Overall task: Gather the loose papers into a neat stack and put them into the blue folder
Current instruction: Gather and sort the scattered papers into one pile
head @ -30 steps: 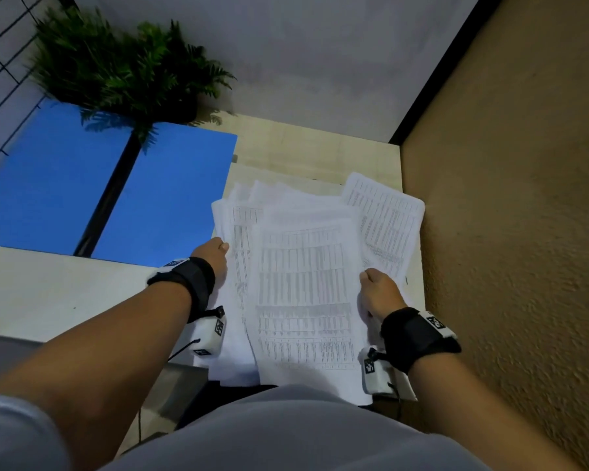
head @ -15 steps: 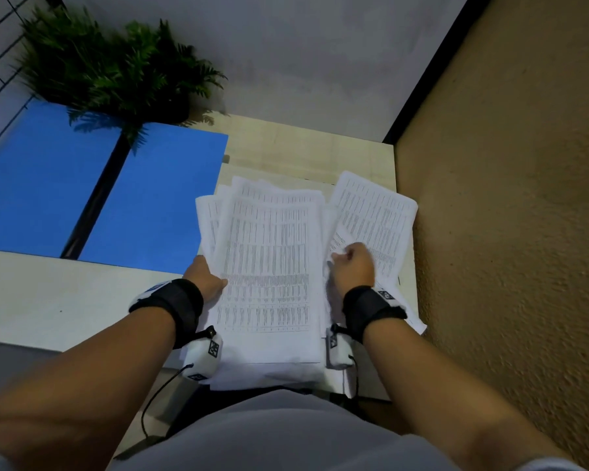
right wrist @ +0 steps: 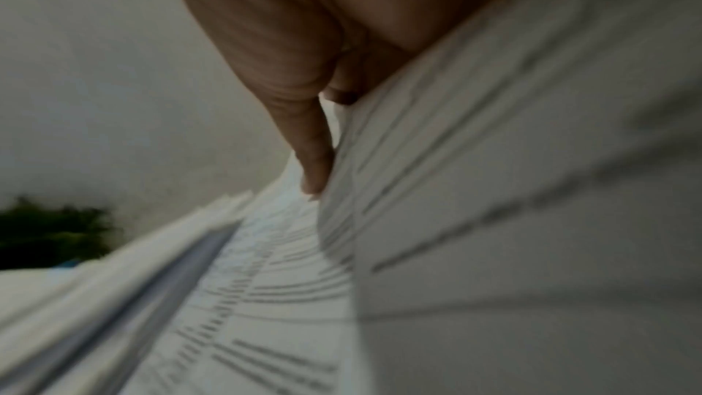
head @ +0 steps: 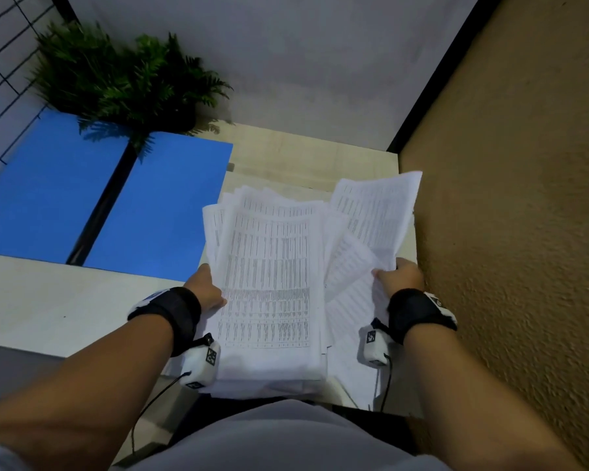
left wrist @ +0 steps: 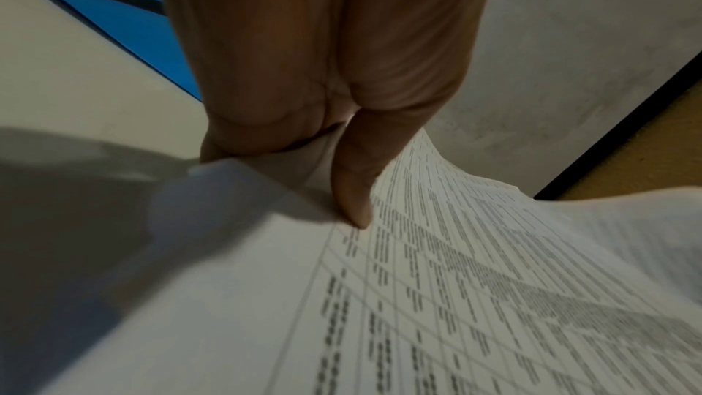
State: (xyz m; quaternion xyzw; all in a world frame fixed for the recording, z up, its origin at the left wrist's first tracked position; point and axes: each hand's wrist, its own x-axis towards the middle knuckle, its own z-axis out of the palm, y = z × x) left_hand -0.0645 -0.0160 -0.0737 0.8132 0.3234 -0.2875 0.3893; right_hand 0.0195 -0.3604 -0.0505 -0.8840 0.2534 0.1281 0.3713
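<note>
A pile of printed white papers lies on the right half of the pale table, roughly squared but fanned at its far end. My left hand pinches the pile's left edge; the left wrist view shows the thumb on top of the papers and fingers under them. My right hand grips a loose sheet that stands raised and tilted at the pile's right; it shows blurred as a sheet in the right wrist view. The blue folder lies open and flat to the left.
A green fern stands at the back of the table, its fronds over the folder's far edge. A tan textured wall runs close along the table's right side. The pale table shows bare left of the pile.
My right hand moved from the pile's right edge out to the right and lifted the loose sheet off the table. My left hand kept its hold on the pile's left edge.
</note>
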